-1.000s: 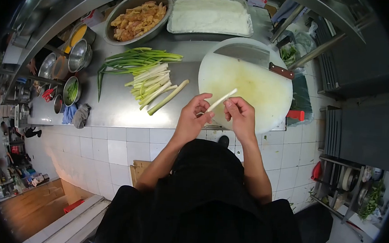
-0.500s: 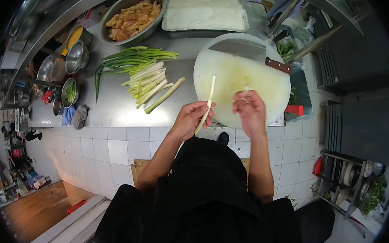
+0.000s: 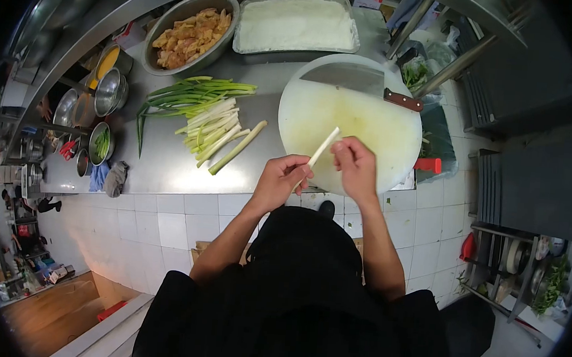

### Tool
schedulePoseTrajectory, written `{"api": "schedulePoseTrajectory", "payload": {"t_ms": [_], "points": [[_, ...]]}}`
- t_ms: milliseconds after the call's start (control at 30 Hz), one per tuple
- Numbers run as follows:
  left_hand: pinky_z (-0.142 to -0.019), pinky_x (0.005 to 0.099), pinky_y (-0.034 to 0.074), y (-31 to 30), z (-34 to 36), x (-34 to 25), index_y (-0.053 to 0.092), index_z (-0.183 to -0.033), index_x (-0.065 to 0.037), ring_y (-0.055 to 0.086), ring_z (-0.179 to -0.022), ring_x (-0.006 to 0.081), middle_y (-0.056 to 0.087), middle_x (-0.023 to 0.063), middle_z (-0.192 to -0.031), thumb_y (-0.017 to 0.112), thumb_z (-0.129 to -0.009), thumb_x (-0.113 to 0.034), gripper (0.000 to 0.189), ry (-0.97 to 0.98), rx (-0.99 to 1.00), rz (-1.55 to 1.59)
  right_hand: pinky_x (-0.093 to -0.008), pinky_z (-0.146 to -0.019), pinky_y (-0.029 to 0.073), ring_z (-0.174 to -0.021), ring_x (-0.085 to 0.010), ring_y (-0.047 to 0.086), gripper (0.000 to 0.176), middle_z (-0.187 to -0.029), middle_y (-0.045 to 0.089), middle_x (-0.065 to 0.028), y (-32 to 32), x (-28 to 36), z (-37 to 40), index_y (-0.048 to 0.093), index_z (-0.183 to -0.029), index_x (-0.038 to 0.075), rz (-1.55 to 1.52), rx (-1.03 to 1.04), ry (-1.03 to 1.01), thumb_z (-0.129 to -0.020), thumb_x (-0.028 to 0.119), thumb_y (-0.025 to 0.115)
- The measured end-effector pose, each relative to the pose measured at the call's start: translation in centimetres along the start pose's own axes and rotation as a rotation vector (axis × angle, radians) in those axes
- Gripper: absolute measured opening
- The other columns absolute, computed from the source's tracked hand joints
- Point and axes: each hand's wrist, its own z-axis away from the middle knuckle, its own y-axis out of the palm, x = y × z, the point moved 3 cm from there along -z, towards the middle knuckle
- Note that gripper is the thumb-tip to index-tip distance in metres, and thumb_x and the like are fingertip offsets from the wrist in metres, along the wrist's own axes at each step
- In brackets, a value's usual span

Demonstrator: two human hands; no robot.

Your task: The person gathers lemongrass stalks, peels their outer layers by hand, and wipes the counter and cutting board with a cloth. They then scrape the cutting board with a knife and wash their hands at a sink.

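Note:
My left hand (image 3: 284, 180) is closed round a pale scallion stalk (image 3: 325, 146), which slants up and to the right over the near edge of the round white cutting board (image 3: 343, 119). Beside the stalk's upper part is my right hand (image 3: 356, 167), its fingers curled in a pinch; anything between them is too small to make out. On the board's far side lies a wide-bladed cleaver (image 3: 353, 77) with a brown handle. To the left, cut white scallion stalks (image 3: 217, 126) and green scallion tops (image 3: 192, 94) rest on the steel counter (image 3: 160, 170).
At the back stand a metal bowl of marinated meat pieces (image 3: 193, 36) and a tray of white powder (image 3: 293, 25). Several metal bowls (image 3: 111, 92) line the left side. A red handle (image 3: 427, 164) lies right of the board. A metal post (image 3: 456, 66) rises at the right.
The stalk has tipped from nearly upright to slanting right. My right hand has moved slightly left and down, closer to the stalk, and its fingers have curled in. The view has shifted slightly.

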Motion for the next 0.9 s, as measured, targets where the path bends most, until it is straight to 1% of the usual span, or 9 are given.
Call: {"api": "schedulePoseTrajectory", "payload": {"t_ms": [233,333,400,500,567,700,767,833,900], "points": [[-0.05,0.022,0.045,-1.3,0.9,1.1,0.059,-0.113,0.003,0.056,-0.061,0.0095,0.061,0.0067,-0.081,0.049,-0.095,-0.008,0.023,-0.06,0.033,0.052,-0.0209,-0.058,0.041,-0.064,-0.0069,0.051,0.014,-0.077,0.06,-0.0037,-11.1,7.5,0.4,0.062,-0.088,0.0,0.161,-0.323,-0.358,-0.093,0.012,0.056],[-0.048,0.021,0.043,-2.2,1.5,1.0,0.057,-0.117,0.0,0.054,-0.058,0.0088,0.06,0.0048,-0.077,0.044,-0.097,-0.009,0.026,-0.12,0.044,0.178,-0.0206,-0.057,0.038,-0.06,-0.0077,0.049,0.018,-0.069,0.057,-0.003,-16.4,9.5,1.8,0.063,-0.083,0.0,0.259,-0.614,-0.587,-0.091,0.013,0.056],[-0.046,0.0205,0.041,-2.4,1.9,0.9,0.055,-0.12,-0.003,0.052,-0.056,0.0085,0.058,0.0039,-0.075,0.041,-0.097,-0.009,0.028,-0.146,0.083,0.237,-0.0221,-0.057,0.039,-0.06,-0.009,0.048,0.02,-0.069,0.056,-0.003,-21.6,7.9,2.3,0.064,-0.084,0.0,0.031,-0.795,-0.579,-0.091,0.016,0.056],[-0.045,0.0203,0.04,-2.7,2.2,0.8,0.055,-0.12,-0.003,0.05,-0.054,0.0085,0.057,0.0037,-0.074,0.041,-0.098,-0.01,0.027,-0.129,0.101,0.282,-0.0268,-0.058,0.042,-0.06,-0.0116,0.05,0.022,-0.07,0.058,-0.0051,-28.3,0.9,-0.8,0.065,-0.086,-0.001,0.073,-0.791,-0.486,-0.091,0.019,0.057],[-0.045,0.0203,0.04,-2.4,2.3,0.9,0.056,-0.119,-0.003,0.05,-0.054,0.0086,0.057,0.0037,-0.073,0.041,-0.098,-0.011,0.027,-0.125,0.126,0.319,-0.0308,-0.061,0.045,-0.062,-0.0131,0.053,0.025,-0.071,0.061,-0.008,-29.6,-4.5,-3.3,0.065,-0.089,-0.002,0.87,-0.492,-0.028,-0.089,0.023,0.059],[-0.048,0.0213,0.042,-1.5,1.3,0.9,0.056,-0.117,-0.001,0.051,-0.058,0.0086,0.058,0.005,-0.076,0.05,-0.095,-0.011,0.025,-0.051,-0.016,0.166,-0.0319,-0.063,0.046,-0.063,-0.0134,0.056,0.028,-0.072,0.062,-0.0103,-27.6,-3.2,-1.9,0.064,-0.091,-0.001,1.004,-0.697,0.146,-0.087,0.027,0.062],[-0.052,0.0217,0.043,-0.9,1.5,0.9,0.057,-0.115,0.001,0.052,-0.061,0.0078,0.06,0.0048,-0.079,0.058,-0.091,-0.011,0.026,0.061,-0.111,0.095,-0.0282,-0.063,0.046,-0.064,-0.0126,0.056,0.022,-0.072,0.063,-0.0071,-23.2,2.0,0.3,0.065,-0.09,0.0,0.85,-0.816,-0.051,-0.087,0.022,0.062],[-0.053,0.0216,0.044,0.3,1.0,0.5,0.058,-0.114,0.0,0.052,-0.062,0.0078,0.061,0.0052,-0.08,0.059,-0.09,-0.009,0.025,0.066,-0.13,0.044,-0.0251,-0.062,0.045,-0.064,-0.0109,0.056,0.012,-0.073,0.064,-0.0032,-18.4,3.7,0.8,0.066,-0.089,0.002,0.465,-0.658,-0.184,-0.087,0.013,0.06],[-0.053,0.0215,0.045,1.3,0.6,0.1,0.059,-0.112,0.0,0.053,-0.062,0.0078,0.062,0.0055,-0.08,0.059,-0.09,-0.007,0.024,0.072,-0.14,0.001,-0.0225,-0.06,0.043,-0.065,-0.0067,0.052,0.007,-0.073,0.062,-0.0006,-11.8,4.9,1.1,0.064,-0.088,0.002,0.337,-0.382,-0.128,-0.086,0.006,0.059]]}}
